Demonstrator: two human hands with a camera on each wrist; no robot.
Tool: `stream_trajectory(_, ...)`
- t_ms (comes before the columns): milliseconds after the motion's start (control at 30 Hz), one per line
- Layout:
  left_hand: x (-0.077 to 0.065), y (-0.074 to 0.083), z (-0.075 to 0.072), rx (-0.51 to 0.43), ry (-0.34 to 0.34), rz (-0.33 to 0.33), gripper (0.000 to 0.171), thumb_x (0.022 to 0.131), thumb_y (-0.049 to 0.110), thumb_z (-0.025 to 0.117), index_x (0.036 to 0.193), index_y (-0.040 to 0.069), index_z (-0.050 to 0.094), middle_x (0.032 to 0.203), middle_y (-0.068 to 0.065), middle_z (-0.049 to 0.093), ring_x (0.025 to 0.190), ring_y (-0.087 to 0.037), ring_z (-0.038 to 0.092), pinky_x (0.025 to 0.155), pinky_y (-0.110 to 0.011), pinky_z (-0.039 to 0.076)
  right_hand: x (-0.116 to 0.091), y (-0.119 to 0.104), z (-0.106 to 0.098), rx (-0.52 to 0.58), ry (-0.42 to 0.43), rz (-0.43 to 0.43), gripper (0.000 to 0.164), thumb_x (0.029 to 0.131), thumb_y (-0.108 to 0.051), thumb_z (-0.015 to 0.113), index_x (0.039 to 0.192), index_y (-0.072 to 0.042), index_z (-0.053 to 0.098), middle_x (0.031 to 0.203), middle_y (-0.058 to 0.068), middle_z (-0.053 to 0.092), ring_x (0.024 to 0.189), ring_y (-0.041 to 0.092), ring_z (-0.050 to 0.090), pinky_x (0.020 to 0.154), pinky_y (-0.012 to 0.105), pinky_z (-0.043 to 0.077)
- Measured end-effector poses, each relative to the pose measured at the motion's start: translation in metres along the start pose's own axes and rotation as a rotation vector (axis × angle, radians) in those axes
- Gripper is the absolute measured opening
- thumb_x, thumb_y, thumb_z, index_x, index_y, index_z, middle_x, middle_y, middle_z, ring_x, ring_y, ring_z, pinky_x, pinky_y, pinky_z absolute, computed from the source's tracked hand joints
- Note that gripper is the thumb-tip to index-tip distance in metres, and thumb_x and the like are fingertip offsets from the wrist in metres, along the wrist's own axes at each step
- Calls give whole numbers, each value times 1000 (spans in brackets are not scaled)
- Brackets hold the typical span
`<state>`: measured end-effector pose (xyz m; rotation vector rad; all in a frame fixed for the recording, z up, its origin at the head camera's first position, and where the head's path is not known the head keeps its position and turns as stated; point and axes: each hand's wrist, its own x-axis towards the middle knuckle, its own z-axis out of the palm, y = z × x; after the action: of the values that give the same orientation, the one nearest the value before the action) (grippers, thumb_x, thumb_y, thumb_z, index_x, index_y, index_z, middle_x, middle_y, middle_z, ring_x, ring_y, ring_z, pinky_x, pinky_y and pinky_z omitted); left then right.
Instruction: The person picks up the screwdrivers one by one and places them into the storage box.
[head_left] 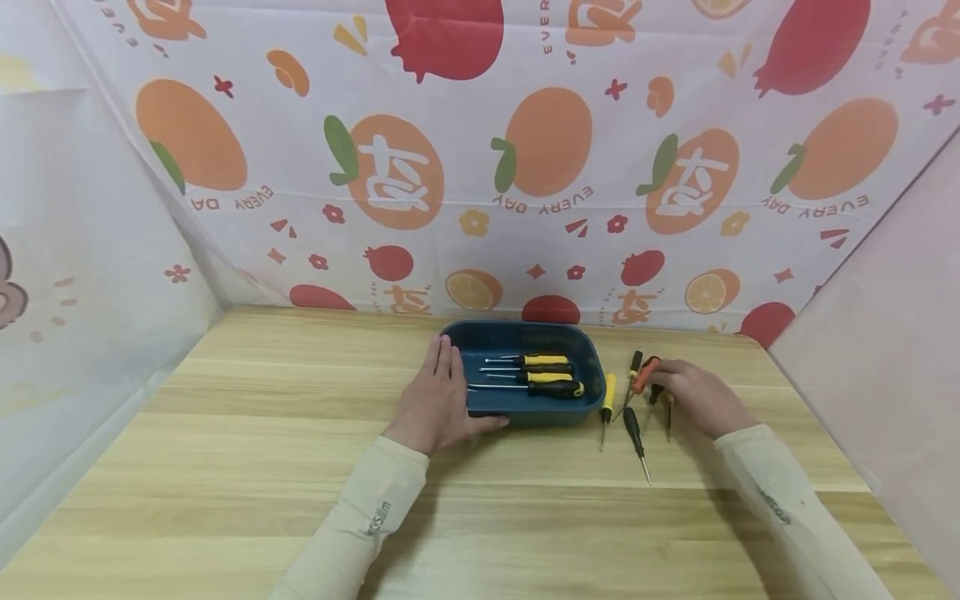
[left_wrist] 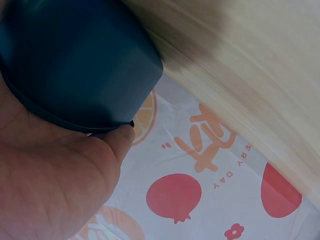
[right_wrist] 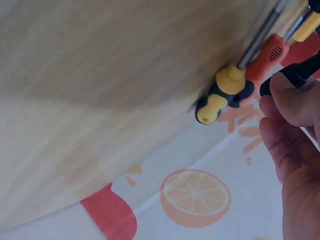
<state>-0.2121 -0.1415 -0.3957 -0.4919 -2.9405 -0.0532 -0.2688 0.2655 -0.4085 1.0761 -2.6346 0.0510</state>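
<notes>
A fruit-printed cloth [head_left: 480, 258] rises behind the wooden table [head_left: 225, 467], whose back edge lies close behind the blue box [head_left: 551, 419] at the frame's centre. The left hand [head_left: 431, 408] lays straight fingers on the box's left rim, thumb along its front, probably to steady it. Four screwdrivers [head_left: 555, 389] lie inside, roughly parallel, perhaps for neatness. Right of centre, the right hand [head_left: 697, 396] pinches a black handle [right_wrist: 303, 68] between thumb and finger, beside an orange-handled screwdriver [head_left: 646, 375]. A yellow-handled screwdriver [head_left: 609, 393] by the box's right wall narrows passage; more room opens toward the lower centre.
</notes>
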Motion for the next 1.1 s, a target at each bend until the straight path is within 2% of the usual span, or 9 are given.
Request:
stream_trajectory(167, 0, -1, 0, 0, -5, -1, 128, 77, 89, 52, 148, -16, 35, 156, -34, 31, 149, -46, 21, 119, -44, 31, 3, -2, -7, -3, 58, 9, 35, 77, 22, 74, 102, -2, 77, 106, 13, 73, 99, 29, 69, 85, 47, 59)
stream_trajectory(333, -1, 0, 1, 5, -10, -7, 128, 77, 89, 52, 148, -16, 34, 156, -34, 30, 150, -46, 20, 119, -44, 30, 8, -11, -17, 25, 97, 21, 41, 75, 23, 73, 111, 3, 74, 111, 18, 72, 103, 34, 68, 87, 50, 58)
stream_trajectory(567, -2, 2, 1, 7, -9, -9, 128, 77, 89, 51, 149, -16, 35, 157, -33, 31, 150, -46, 21, 119, -44, 30, 23, -26, -23, 72, 128, 6, 46, 73, 25, 70, 112, 0, 74, 111, 13, 72, 102, 30, 69, 87, 47, 59)
stream_trajectory(633, -3, 2, 0, 6, -8, -11, 128, 77, 89, 51, 149, -16, 35, 157, -33, 31, 150, -46, 20, 119, -44, 30, 28, -31, -24, 96, 135, 5, 45, 73, 22, 75, 112, -1, 74, 112, 12, 72, 102, 29, 68, 87, 47, 59)
stream_trajectory(733, -3, 3, 0, 6, -4, -12, 128, 77, 89, 52, 149, -16, 35, 156, -33, 31, 150, -45, 21, 119, -43, 30, 35, -40, -24, 118, 138, 1, 45, 74, 18, 80, 114, -3, 74, 114, 11, 70, 104, 29, 67, 89, 48, 58)
stream_trajectory(833, -4, 4, 0, 10, 0, -11, 128, 77, 89, 52, 148, -16, 35, 156, -33, 31, 150, -45, 21, 119, -43, 29, 43, -48, -24, 130, 136, -18, 41, 79, 13, 79, 116, -3, 74, 115, 11, 69, 105, 29, 66, 89, 48, 58)
stream_trajectory(967, -5, 4, 0, 15, 4, -10, 128, 77, 89, 51, 148, -16, 36, 156, -33, 32, 149, -46, 22, 119, -43, 30, 53, -59, -23, 152, 137, -64, 33, 84, 7, 77, 116, -1, 74, 112, 11, 69, 102, 27, 66, 85, 43, 60)
stream_trajectory(1100, -6, 6, -1, 6, -4, -19, 127, 77, 89, 52, 149, -15, 36, 157, -32, 31, 150, -45, 22, 118, -44, 31, 59, -70, -24, 176, 107, -64, 32, 84, 4, 79, 116, 0, 74, 111, 10, 68, 100, 24, 66, 83, 39, 61)
